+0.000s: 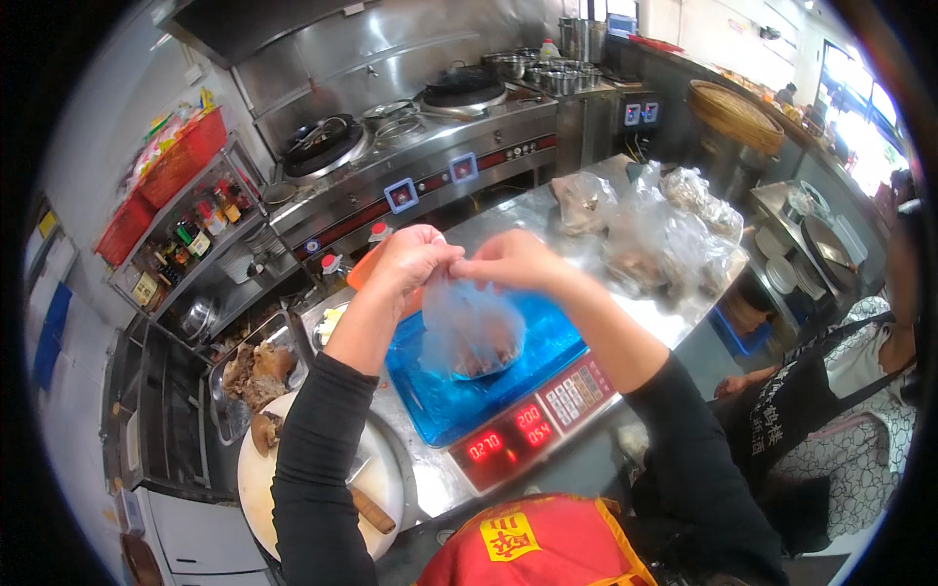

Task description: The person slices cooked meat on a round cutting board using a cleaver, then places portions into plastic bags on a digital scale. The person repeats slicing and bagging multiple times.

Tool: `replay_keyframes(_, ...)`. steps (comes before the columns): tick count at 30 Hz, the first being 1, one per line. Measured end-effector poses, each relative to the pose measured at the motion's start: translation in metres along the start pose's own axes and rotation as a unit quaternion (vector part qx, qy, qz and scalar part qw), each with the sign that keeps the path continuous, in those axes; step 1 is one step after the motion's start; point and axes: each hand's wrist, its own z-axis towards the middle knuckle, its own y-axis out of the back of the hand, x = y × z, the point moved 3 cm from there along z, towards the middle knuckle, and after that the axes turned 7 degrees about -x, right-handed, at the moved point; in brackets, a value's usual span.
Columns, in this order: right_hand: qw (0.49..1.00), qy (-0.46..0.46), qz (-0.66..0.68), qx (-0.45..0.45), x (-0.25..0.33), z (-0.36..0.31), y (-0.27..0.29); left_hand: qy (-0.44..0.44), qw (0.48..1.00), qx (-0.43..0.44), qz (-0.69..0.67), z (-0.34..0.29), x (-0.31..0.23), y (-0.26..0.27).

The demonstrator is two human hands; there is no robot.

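Note:
Both my hands meet at the top of a clear plastic bag [467,327] with brownish food inside. My left hand [418,259] pinches the gathered neck of the bag. Against it, the closed fingers of my right hand [513,262] grip the same neck. The bag's lower part hangs over, or rests on, a blue tray [415,405]; I cannot tell which. That tray sits on a digital scale [489,469] with a lit red display.
A round chopping board [256,479] with a wooden-handled cleaver [371,508] lies left. Beyond it stands a metal tray of cooked meat [259,371]. Several filled plastic bags [674,234] cover the table's far right. At right stands another person [840,391] in a dark apron.

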Motion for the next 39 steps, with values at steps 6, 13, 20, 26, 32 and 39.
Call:
replay_keyframes(6,0.999,0.006,-0.031,-0.039,-0.016,-0.006,0.006,-0.123,0.966,-0.059,0.217,0.017,0.025,0.02)
replay_keyframes(13,0.999,0.039,-0.027,0.002,-0.016,-0.024,0.029,0.045,0.992,0.007,-0.115,-0.01,0.048,0.049)
replay_keyframes(20,0.966,0.212,-0.136,-0.065,0.036,0.002,0.01,-0.295,0.933,0.071,0.195,-0.006,0.024,-0.013)
replay_keyframes(26,0.962,0.222,-0.127,-0.1,0.003,-0.009,0.004,-0.199,0.953,0.002,0.227,0.018,0.043,-0.015)
replay_keyframes(32,0.964,0.129,-0.11,-0.204,-0.033,-0.008,0.002,-0.097,0.992,0.066,0.049,0.01,0.038,-0.017)
replay_keyframes(39,0.944,0.189,-0.097,-0.252,-0.016,-0.023,0.013,0.047,0.989,0.141,0.026,0.006,0.037,-0.006)
